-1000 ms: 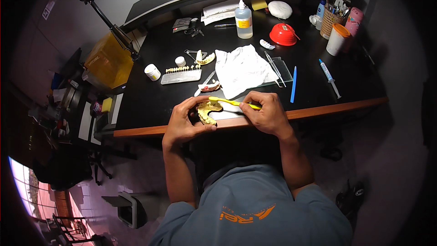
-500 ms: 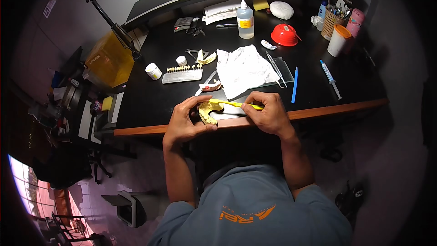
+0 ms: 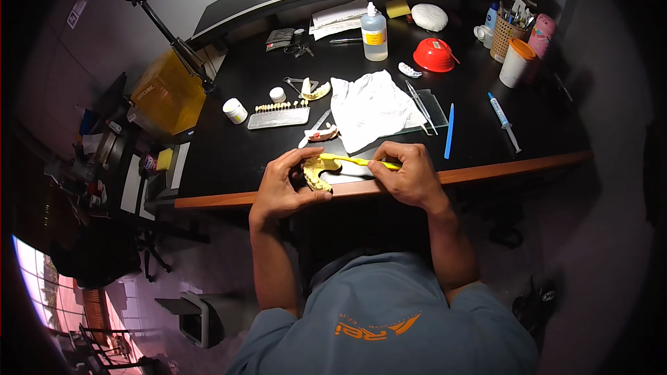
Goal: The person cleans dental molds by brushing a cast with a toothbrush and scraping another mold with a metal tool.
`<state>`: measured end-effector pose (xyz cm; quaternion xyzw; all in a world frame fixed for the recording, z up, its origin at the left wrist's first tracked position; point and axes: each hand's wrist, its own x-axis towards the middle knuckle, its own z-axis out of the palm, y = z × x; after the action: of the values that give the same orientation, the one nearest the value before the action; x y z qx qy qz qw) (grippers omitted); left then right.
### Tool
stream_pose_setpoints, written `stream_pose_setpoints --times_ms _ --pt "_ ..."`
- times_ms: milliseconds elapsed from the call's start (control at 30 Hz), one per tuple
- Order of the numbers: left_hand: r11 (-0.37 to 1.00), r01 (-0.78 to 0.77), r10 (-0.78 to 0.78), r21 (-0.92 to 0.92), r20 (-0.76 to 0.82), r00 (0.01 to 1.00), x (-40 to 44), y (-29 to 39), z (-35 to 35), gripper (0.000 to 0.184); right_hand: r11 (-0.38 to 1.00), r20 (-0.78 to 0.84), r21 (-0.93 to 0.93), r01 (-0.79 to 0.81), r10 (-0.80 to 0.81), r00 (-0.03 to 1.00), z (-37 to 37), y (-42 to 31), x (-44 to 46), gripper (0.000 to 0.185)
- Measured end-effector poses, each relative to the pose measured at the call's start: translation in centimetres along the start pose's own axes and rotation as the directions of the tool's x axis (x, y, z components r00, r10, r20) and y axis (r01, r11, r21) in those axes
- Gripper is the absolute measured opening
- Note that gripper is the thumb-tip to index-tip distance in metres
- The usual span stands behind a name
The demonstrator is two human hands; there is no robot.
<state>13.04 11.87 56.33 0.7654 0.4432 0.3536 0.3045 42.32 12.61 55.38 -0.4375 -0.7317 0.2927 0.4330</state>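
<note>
My left hand point(image 3: 283, 182) is closed around the outer side of a yellow, horseshoe-shaped dental cast point(image 3: 317, 175), thumb below and fingers above, at the table's front edge. Pinched in my right hand point(image 3: 410, 173) is a slim yellow toothbrush point(image 3: 358, 160). Its head end lies against the top of the cast; the bristles are too small to make out. Just beyond my left hand sits another dental model with a red patch point(image 3: 321, 134). A crumpled white cloth point(image 3: 369, 107) lies in front of both hands.
Left on the table are a tooth shade guide point(image 3: 278, 117), a white jar point(image 3: 235, 111) and another cast point(image 3: 315, 89). Rightward lie tweezers point(image 3: 421, 105), a blue strip point(image 3: 450, 130) and a syringe point(image 3: 505, 123). Behind stand a liquid bottle point(image 3: 374, 35) and a red bowl point(image 3: 434, 55).
Almost nothing differs. Both hands keep their hold on the cast and the toothbrush, and the view has shifted very slightly.
</note>
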Motion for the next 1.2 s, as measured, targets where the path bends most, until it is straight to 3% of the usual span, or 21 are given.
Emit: stream_pose_setpoints --times_ms 67,1200 --pt "0.998 -0.06 0.06 0.011 -0.036 0.998 0.0 -0.34 0.28 0.085 1.0 0.013 0.006 0.001 -0.001 1.0 -0.17 0.0 -0.04 0.021" --pt "0.999 -0.025 0.026 0.038 -0.031 0.999 -0.07 -0.22 0.16 0.084 1.0 0.035 0.013 -0.001 0.001 0.999 -0.22 -0.06 -0.04 0.022"
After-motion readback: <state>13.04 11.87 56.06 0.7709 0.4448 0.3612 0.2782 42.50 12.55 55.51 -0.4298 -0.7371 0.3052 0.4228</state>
